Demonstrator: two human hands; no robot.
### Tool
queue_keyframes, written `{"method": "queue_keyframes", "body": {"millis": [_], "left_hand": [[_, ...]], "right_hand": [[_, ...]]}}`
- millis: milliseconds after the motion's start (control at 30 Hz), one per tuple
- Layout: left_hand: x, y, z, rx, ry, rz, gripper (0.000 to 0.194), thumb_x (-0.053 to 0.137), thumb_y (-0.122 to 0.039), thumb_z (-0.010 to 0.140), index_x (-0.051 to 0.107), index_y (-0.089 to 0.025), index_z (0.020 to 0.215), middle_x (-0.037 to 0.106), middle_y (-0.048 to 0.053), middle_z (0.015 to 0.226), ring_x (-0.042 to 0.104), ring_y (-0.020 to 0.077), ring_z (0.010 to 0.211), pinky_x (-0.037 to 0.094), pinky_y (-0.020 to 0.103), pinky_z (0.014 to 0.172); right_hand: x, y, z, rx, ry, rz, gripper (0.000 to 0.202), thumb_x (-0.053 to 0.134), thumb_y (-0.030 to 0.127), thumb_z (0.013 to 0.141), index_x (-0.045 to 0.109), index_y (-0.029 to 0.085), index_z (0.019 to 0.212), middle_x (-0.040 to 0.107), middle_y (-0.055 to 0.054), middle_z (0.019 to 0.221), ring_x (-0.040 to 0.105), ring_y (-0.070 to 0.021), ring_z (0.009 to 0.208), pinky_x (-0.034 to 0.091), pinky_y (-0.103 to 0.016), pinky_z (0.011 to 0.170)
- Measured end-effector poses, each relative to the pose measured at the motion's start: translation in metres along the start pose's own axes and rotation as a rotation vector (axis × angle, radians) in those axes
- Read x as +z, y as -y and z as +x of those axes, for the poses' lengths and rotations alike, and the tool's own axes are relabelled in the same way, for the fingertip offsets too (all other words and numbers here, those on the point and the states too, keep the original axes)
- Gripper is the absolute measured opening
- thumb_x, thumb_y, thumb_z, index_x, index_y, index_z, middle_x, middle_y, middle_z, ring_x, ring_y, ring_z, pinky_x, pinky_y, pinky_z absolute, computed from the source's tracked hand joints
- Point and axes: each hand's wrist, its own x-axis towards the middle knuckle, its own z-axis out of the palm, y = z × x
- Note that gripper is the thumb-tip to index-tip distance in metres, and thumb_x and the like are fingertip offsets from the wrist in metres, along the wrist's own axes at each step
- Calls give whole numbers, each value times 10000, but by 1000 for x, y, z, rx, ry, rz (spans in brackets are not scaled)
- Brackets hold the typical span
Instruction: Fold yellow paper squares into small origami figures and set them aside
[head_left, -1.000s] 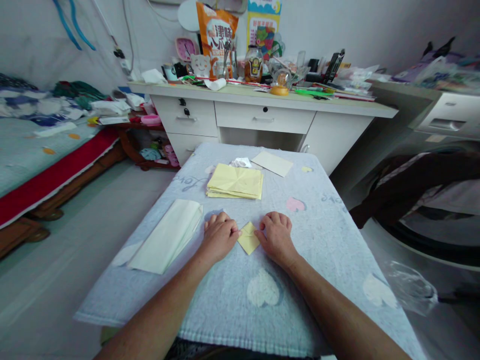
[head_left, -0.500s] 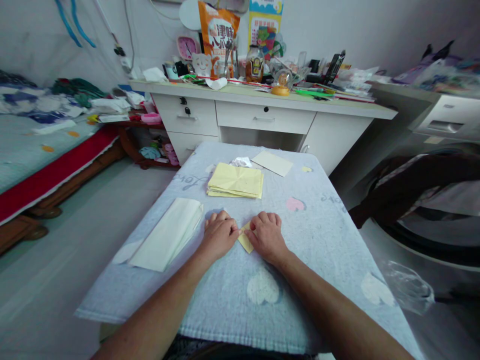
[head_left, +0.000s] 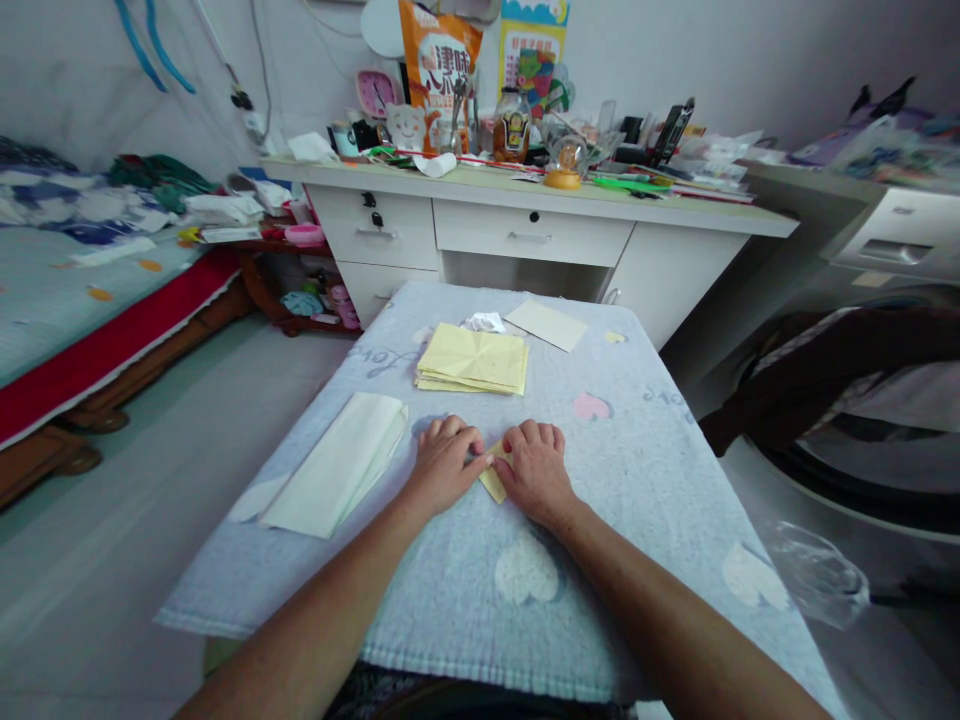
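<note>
A small folded piece of yellow paper (head_left: 493,487) lies on the cloth-covered table between my hands, partly hidden beneath them. My left hand (head_left: 445,462) has its fingers curled, with the thumb pressing the paper's left edge. Over the paper's right side is my right hand (head_left: 538,472), fingers bent and the thumb holding it down. Just beyond my hands is a stack of yellow paper sheets (head_left: 474,358) with crease lines on top. Left of my left hand lies a folded bundle of pale paper (head_left: 337,465).
The table wears a blue cloth with hearts (head_left: 637,560). At its far side are a crumpled white paper (head_left: 484,322) and a pale card (head_left: 547,325). A cluttered white desk (head_left: 532,220) stands behind, a bed (head_left: 97,300) at left, a washing machine (head_left: 885,400) at right.
My left hand has shifted slightly right, and its thumb now reaches further over the folded paper. The right hand stays almost in place on it.
</note>
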Motion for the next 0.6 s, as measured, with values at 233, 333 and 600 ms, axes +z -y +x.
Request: {"method": "queue_keyframes", "body": {"millis": [233, 333, 600], "left_hand": [[-4, 9, 1, 41, 53, -78, 139, 656, -359, 778, 632, -232, 832, 560, 13, 958, 472, 209, 943, 337, 344, 843], [-4, 10, 3, 33, 47, -74, 101, 644, -330, 789, 643, -230, 801, 570, 14, 940, 475, 209, 939, 341, 342, 835], [-6, 13, 2, 64, 62, -93, 105, 620, -331, 798, 654, -232, 810, 575, 12, 937, 486, 203, 934, 351, 348, 850]], "right_hand": [[0, 0, 0, -5, -15, -15, 209, 512, 401, 883, 559, 203, 933, 534, -96, 997, 427, -265, 964, 283, -445, 921], [0, 0, -1, -6, -9, -24, 194, 496, 381, 892, 557, 203, 940, 534, -98, 993, 427, -264, 963, 281, -447, 922], [-2, 0, -2, -24, -19, -15, 297, 451, 477, 902, 557, 202, 937, 532, -98, 996, 430, -265, 966, 269, -461, 941]]}}
